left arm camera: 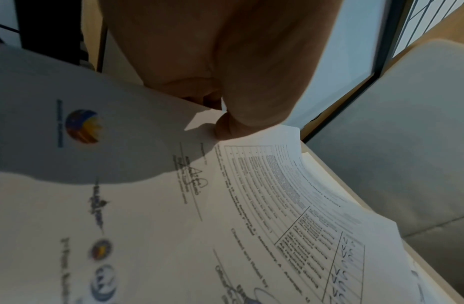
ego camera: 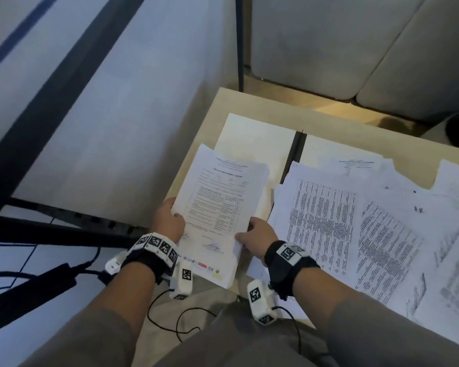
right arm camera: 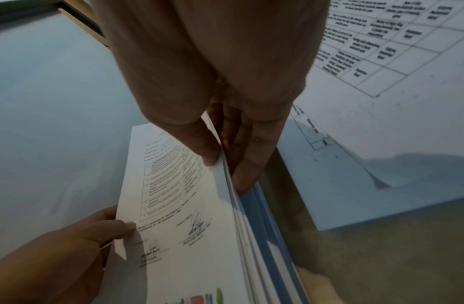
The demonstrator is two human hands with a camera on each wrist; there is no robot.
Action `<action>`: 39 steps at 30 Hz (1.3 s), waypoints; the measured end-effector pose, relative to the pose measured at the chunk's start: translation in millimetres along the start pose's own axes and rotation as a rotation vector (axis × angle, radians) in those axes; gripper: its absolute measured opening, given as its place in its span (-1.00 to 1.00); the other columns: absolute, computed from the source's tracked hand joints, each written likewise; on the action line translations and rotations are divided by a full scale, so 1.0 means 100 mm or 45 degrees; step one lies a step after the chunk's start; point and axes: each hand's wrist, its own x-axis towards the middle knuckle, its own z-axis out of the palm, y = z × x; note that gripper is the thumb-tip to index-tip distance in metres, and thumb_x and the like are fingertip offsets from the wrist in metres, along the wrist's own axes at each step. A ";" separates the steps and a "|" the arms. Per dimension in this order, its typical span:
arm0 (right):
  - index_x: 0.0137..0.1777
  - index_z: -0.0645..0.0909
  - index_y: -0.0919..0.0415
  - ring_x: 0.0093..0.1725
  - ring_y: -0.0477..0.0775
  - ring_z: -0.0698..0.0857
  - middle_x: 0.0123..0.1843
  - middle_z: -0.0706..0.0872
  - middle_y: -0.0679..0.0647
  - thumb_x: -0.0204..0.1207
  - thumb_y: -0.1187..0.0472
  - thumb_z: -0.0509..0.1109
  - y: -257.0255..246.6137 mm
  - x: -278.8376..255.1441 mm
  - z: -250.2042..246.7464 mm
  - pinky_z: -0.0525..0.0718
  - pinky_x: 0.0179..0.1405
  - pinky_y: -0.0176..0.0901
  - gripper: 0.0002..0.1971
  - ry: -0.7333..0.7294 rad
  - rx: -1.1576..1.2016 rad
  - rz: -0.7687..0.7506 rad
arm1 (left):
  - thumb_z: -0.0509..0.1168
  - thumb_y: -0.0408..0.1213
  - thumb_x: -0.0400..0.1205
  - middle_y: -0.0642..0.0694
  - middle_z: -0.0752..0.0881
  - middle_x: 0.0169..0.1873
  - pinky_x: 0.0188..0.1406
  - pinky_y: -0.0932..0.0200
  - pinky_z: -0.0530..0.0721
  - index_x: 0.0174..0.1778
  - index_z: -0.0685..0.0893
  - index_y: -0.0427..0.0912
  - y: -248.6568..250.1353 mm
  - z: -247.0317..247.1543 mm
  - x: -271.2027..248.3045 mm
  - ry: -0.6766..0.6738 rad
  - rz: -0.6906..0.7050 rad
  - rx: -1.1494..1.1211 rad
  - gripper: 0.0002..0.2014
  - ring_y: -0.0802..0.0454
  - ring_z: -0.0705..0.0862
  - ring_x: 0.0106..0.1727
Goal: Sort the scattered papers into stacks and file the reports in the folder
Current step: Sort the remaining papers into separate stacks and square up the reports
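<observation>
White report sheets, a thick bundle [ego camera: 217,207], sit clamped between both hands: left hand [ego camera: 168,221] thumb on top at one long edge, right hand [ego camera: 257,235] thumb above and fingers [right arm camera: 251,160] beneath the opposite edge. Looks like squaring-up before filing. Beyond the fingertips lies the open folder [ego camera: 255,136]; loose papers [ego camera: 355,221] spread right of the right-hand fingers. Next, probably, carry the bundle forward onto the folder without letting sheets fan.

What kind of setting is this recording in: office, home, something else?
Probably an office or waiting area: a light wooden table covered with printed papers, an open folder, grey upholstered seating behind, and a dark-framed partition.
</observation>
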 end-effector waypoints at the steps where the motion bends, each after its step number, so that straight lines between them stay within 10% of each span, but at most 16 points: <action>1: 0.19 0.69 0.16 0.09 0.22 0.81 0.13 0.82 0.11 0.52 0.25 0.47 0.02 0.01 0.02 0.83 0.15 0.25 -0.75 0.005 -0.004 0.005 | 0.12 -0.58 0.68 -0.18 0.76 0.21 0.17 0.04 0.66 0.48 0.63 -0.17 -0.03 0.02 0.02 -0.001 0.002 0.000 -0.51 -0.16 0.71 0.15; 13: 0.37 0.27 0.22 -0.01 0.17 0.68 0.13 0.64 0.14 0.66 0.21 0.40 -0.08 0.02 0.03 0.57 -0.30 -0.16 -0.58 0.150 -0.249 0.045 | 0.24 -0.33 0.67 -0.25 0.44 0.44 0.38 -0.26 0.67 0.61 0.51 -0.07 -0.12 0.07 0.26 0.102 -0.017 0.174 -0.47 -0.35 0.65 0.34; 19: 0.59 0.30 0.29 0.24 0.23 0.68 0.45 0.52 0.22 0.65 0.14 0.41 -0.18 0.13 0.06 0.67 -0.03 -0.03 -0.42 0.195 -0.231 0.100 | 0.16 -0.32 0.60 -0.06 0.75 0.27 0.25 -0.16 0.79 0.43 0.60 0.09 -0.01 0.09 0.33 -0.052 0.075 0.116 -0.53 -0.17 0.79 0.18; 26: 0.49 0.41 0.24 0.13 0.17 0.71 0.32 0.63 0.16 0.54 0.09 0.42 -0.20 0.07 0.00 0.83 0.00 0.06 -0.45 0.148 -0.157 0.044 | 0.21 -0.42 0.61 -0.05 0.78 0.14 0.20 -0.16 0.81 0.21 0.62 0.12 -0.02 0.04 0.38 -0.113 0.147 0.103 -0.63 -0.14 0.79 0.09; 34: 0.49 0.53 0.05 0.12 0.22 0.83 0.17 0.74 0.11 0.68 -0.04 0.42 0.08 -0.42 -0.81 0.86 0.12 0.15 -0.57 0.069 0.030 -0.069 | 0.29 -0.31 0.70 -0.19 0.54 0.43 0.45 -0.17 0.61 0.45 0.66 -0.13 0.46 0.39 -0.11 0.275 0.459 0.136 -0.63 -0.19 0.59 0.43; 39: 0.34 0.60 0.04 0.05 0.10 0.79 0.15 0.75 0.03 0.72 -0.08 0.36 0.77 -0.72 -1.69 0.81 0.11 0.06 -0.70 0.370 -0.100 0.015 | 0.29 -0.22 0.75 -0.13 0.61 0.34 0.29 0.08 0.60 0.40 0.68 -0.07 0.87 1.13 -0.72 -0.164 0.628 0.114 -0.71 -0.05 0.68 0.26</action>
